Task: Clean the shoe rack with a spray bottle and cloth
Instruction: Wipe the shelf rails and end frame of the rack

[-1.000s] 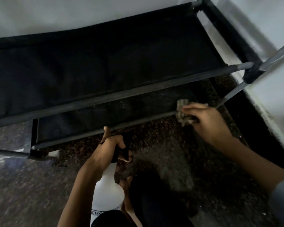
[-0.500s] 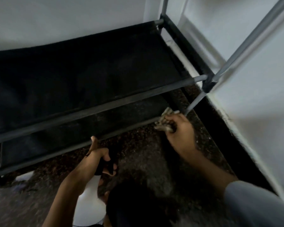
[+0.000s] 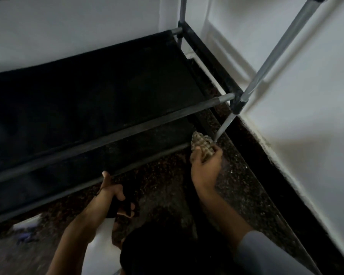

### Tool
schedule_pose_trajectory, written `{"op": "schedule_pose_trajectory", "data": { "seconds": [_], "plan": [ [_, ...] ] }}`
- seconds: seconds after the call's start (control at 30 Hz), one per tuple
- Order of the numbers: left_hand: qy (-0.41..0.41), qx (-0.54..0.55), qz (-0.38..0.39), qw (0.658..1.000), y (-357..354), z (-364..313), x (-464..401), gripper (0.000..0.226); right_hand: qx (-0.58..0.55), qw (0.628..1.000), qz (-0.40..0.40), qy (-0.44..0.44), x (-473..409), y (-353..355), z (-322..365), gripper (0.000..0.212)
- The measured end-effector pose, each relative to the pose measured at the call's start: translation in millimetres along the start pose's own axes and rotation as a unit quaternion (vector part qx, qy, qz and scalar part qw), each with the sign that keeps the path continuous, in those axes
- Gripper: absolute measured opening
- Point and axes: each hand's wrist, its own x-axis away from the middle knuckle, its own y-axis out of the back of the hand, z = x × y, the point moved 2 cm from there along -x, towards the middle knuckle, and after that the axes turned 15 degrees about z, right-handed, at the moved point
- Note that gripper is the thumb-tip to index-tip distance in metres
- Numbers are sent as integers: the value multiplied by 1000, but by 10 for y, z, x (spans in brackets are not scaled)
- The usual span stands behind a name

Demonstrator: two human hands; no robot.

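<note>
right hand (image 3: 205, 165) fingers bunch cloth (image 3: 203, 144), seemingly against rack leg (image 3: 224, 126) | left hand (image 3: 111, 197) fingers curl round spray bottle (image 3: 101, 245)

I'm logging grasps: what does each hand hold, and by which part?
Left hand grips the white plastic spray bottle by its black trigger head. Right hand grips the bunched checked cloth around its lower part.

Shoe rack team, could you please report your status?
Left hand grips spray bottle. Right hand presses cloth at lower rail corner. Nothing blocking.
</note>
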Motion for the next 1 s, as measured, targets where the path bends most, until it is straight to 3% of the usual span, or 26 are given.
{"op": "schedule_pose_trajectory", "data": {
  "seconds": [0.13, 0.23, 0.3, 0.37, 0.43, 0.5, 0.57, 0.63, 0.73, 0.8, 0.87, 0.93, 1.0],
  "plan": [
    [34, 44, -14, 998, -95, -101, 85, 85, 91, 989, 96, 67, 357, -368, 149, 39],
    [31, -10, -24, 999, -128, -91, 96, 75, 67, 962, 246, 97, 543, -470, 192, 34],
    [36, 9, -4, 999, -71, -43, 92, 68, -2, 956, 282, 77, 585, -432, 221, 34],
    [40, 28, 3, 999, -32, 15, 30, 59, -74, 983, 161, 37, 442, -295, 168, 31],
    [40, 4, -21, 999, -27, 4, 22, 52, -56, 998, 3, -1, 143, -109, 50, 29],
    [22, 17, -21, 999, -80, -94, 61, 64, -17, 999, -22, -39, -60, -10, 23, 27],
    [0, 52, -8, 999, -106, -139, 63, 86, -13, 998, 47, -43, 32, -147, 58, 20],
    [28, 70, -6, 997, -90, -154, 67, 107, -28, 987, 157, -15, 352, -394, 84, 20],
    [32, 93, -20, 995, -86, -156, 61, 110, -50, 952, 301, 0, 755, -627, 141, 25],
    [28, 67, -13, 997, -119, -170, 97, 104, -83, 961, 261, -17, 738, -602, 206, 24],
    [14, 46, -17, 999, -99, -138, 119, 90, -99, 984, 142, -32, 520, -450, 186, 23],
    [17, 22, -22, 999, -90, -111, 108, 91, -70, 997, 20, -26, 179, -236, 106, 27],
    [12, 3, 7, 1000, -101, -128, 88, 91, -26, 999, -22, -39, -106, -89, 53, 38]
  ]
}}
